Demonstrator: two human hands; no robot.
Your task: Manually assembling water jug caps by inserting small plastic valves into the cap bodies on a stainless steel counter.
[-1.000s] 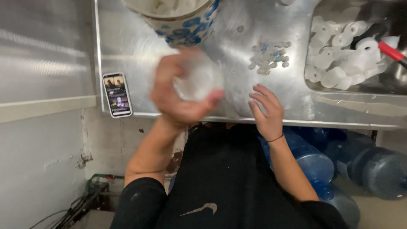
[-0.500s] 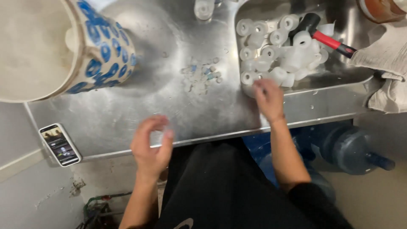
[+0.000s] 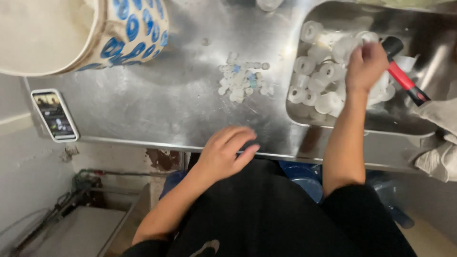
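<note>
Head view: right hand (image 3: 365, 64) blurred over half-hidden cups (image 3: 312, 76) in sink (image 3: 404, 124).

The steel counter (image 3: 157, 109) lies open between the bucket (image 3: 95, 28), the phone (image 3: 54, 115) and the small caps (image 3: 243, 81). Inside the sink (image 3: 404, 121), cups (image 3: 316, 81) and a red-handled tool (image 3: 404, 78) leave little room.

A person in black leans over a steel counter (image 3: 143, 109). The right hand (image 3: 365, 64), at two o'clock, reaches into a sink (image 3: 409, 121) and closes its fingers among a heap of small clear plastic cups (image 3: 316, 83); whether it grips one is unclear. A red-and-black tool (image 3: 403, 78) lies just beside it. The left hand (image 3: 223, 154), empty and loosely open, hovers at the counter's near edge. Small caps (image 3: 243, 81) lie at twelve o'clock, a phone (image 3: 54, 115) at nine, a blue-patterned tub (image 3: 71, 33) at ten
</note>
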